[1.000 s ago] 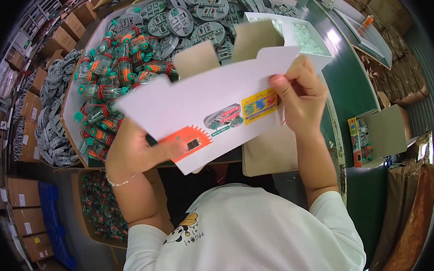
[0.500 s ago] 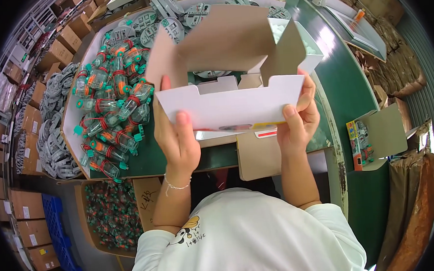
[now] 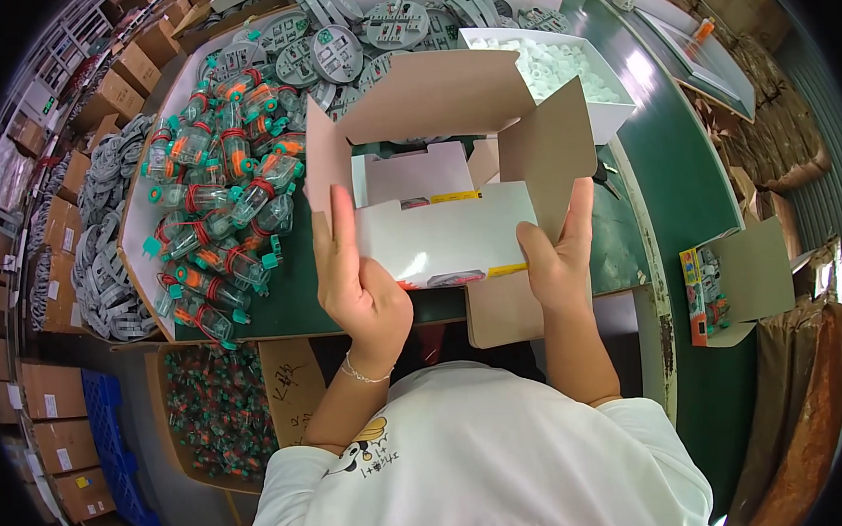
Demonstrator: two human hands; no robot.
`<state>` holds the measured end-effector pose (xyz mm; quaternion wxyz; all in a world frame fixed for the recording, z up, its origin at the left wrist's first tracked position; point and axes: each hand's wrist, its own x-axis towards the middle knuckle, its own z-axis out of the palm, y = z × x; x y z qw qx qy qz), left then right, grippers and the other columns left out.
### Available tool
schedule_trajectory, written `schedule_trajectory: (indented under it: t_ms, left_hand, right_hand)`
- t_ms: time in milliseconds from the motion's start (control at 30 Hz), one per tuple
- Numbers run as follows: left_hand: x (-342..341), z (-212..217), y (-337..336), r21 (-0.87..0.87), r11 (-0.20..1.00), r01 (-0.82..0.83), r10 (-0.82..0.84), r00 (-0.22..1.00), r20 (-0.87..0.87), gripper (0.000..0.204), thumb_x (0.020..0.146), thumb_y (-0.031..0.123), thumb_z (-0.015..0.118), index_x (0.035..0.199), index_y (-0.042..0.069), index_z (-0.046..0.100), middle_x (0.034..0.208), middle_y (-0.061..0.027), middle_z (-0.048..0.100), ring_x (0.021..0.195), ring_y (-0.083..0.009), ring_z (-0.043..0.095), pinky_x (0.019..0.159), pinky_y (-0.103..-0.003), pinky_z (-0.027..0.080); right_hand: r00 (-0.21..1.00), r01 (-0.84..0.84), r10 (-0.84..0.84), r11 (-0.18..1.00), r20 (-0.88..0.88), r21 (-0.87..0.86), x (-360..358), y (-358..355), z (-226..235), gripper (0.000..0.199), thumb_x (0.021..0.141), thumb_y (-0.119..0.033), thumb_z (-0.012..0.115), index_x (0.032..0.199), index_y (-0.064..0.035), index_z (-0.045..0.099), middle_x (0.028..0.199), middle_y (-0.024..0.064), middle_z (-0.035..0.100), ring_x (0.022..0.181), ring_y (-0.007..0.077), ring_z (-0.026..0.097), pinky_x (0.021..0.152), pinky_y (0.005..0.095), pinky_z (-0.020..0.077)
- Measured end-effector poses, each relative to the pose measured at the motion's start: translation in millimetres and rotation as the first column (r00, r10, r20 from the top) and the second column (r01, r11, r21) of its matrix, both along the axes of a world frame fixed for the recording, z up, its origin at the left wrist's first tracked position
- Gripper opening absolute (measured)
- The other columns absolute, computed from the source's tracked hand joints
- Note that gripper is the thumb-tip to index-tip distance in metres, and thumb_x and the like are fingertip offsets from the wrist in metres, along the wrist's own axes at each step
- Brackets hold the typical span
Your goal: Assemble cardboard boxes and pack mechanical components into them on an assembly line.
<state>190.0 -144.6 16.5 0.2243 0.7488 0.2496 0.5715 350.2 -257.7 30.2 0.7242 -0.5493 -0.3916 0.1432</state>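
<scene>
Half a second on, both hands have slid lower on the cardboard box (image 3: 445, 180), which has opened out further, its brown flaps splayed up and sideways. Left hand (image 3: 365, 286) grips the left wall, fingers flat along it; right hand (image 3: 556, 260) clasps the right corner, holding the white front panel square above the green tabletop (image 3: 671, 166). Just left lies a heap of clear toys with orange and teal parts (image 3: 220, 213), within easy reach; behind sits a white tray of small white pieces (image 3: 549, 62).
</scene>
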Motion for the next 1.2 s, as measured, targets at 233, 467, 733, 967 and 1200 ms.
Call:
schedule_trajectory:
  t_ms: [233,467,733,967,1200]
  left_hand:
    - [-5.7,1.8,11.4,0.31,0.923,0.23,-0.199,0.972,-0.129,0.049,0.08,-0.013,0.038,0.122,-0.005,0.062,0.141,-0.0293,0.051,0.136,-0.0453,0.044,0.112,-0.047,0.035]
    - [-7.5,8.3,4.1,0.174,0.954,0.245,-0.189,0.94,-0.285,0.031,0.085,-0.008,0.047,0.112,-0.003,0.061,0.14,-0.0293,0.052,0.137,-0.046,0.042,0.113,-0.047,0.034]
    - [-28.8,28.1,44.7,-0.27,0.847,0.458,-0.525,0.801,-0.288,0.046,0.085,0.004,0.063,0.129,-0.002,0.051,0.142,-0.0247,0.052,0.14,-0.0361,0.041,0.113,-0.044,0.033]
    - [-1.7,33.8,82.9,-0.128,0.836,0.533,-0.549,0.816,-0.182,0.064,0.078,0.019,0.078,0.132,0.0,0.05,0.145,-0.0163,0.045,0.135,-0.0325,0.043,0.114,-0.042,0.031]
    - [5.7,28.1,109.2,-0.235,0.599,0.765,-0.795,0.534,-0.288,0.069,0.071,0.02,0.082,0.133,0.009,0.053,0.144,-0.0126,0.047,0.135,-0.0287,0.042,0.112,-0.042,0.032]
  right_hand:
    - [0.993,-0.003,-0.006,0.997,0.121,0.073,4.6,4.2,-0.2,0.085,0.069,0.015,0.037,0.152,0.0006,0.025,0.148,0.0155,0.037,0.14,0.0264,0.034,0.115,0.0393,0.0271]
    - [0.932,0.044,-0.033,0.999,0.36,-0.023,13.7,2.7,-4.7,0.073,0.073,0.017,0.038,0.142,-0.0018,0.049,0.154,0.0162,0.032,0.148,0.031,0.024,0.118,0.0453,0.0243]
    - [0.984,-0.078,0.127,0.939,0.126,-0.334,61.6,5.2,11.0,0.063,0.083,0.001,0.066,0.143,-0.0087,0.05,0.15,0.0142,0.037,0.142,0.0272,0.034,0.112,0.0457,0.0362]
    - [0.852,-0.441,0.519,0.785,0.074,-0.434,95.8,21.0,25.6,0.103,0.072,-0.004,0.082,0.154,-0.0215,0.022,0.146,0.0103,0.039,0.139,0.0223,0.038,0.107,0.0428,0.0422]
    - [0.764,-0.354,0.547,0.799,0.343,-0.486,95.6,25.8,31.4,0.082,0.069,-0.015,0.088,0.141,-0.017,0.049,0.151,0.0121,0.04,0.142,0.0296,0.035,0.112,0.0454,0.0346]
